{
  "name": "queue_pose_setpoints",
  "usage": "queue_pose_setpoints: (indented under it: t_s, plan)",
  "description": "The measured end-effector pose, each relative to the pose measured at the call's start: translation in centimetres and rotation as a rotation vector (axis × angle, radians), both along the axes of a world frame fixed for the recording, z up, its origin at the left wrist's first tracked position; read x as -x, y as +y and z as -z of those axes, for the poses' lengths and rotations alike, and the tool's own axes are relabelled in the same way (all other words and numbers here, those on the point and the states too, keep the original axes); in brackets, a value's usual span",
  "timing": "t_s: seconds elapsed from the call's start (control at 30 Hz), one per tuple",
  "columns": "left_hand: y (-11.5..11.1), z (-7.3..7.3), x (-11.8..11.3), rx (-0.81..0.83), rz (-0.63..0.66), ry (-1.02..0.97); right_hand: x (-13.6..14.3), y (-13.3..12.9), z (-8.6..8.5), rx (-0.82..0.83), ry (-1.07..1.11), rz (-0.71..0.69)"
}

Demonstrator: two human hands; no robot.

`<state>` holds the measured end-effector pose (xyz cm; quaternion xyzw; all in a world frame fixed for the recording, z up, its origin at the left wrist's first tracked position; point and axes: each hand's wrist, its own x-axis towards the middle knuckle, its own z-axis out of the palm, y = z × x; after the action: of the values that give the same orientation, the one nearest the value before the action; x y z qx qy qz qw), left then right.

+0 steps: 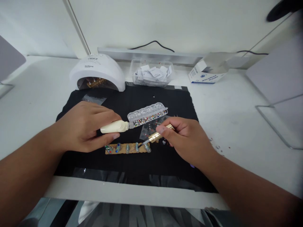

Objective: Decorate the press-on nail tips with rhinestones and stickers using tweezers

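Note:
My left hand (pixel 92 129) is closed round a cream-coloured bottle (pixel 115 126), tipped on its side with its neck toward the right. In my right hand (pixel 181 135) is a nail polish brush (pixel 156 136) with a gold cap. Its bristles point down and left, at the false nails (pixel 137 147) on a tan strip (pixel 121 151); whether they touch cannot be made out. Several nails sit in a row along this strip, and those at the left carry red, green and blue stones. Behind the hands lies an open clear case (pixel 148 115) of rhinestones in small compartments.
A black mat (pixel 132 167) covers the work area. At its back stand a white nail lamp (pixel 97 71) with something gold inside, a clear tub (pixel 151 74) of white packets and an opened carton (pixel 205 72). Loose bits (pixel 216 146) lie on the white table at the right.

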<state>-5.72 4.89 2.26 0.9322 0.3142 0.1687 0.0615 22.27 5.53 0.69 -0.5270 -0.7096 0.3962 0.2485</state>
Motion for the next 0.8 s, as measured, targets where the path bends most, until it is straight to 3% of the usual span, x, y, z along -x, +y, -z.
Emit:
queue_pose_setpoints:
  t_s: [0.8]
  plan:
    - [0.12,-0.08,-0.07,-0.018,-0.017,0.006,0.11,-0.14,-0.03,0.035,0.059,0.021]
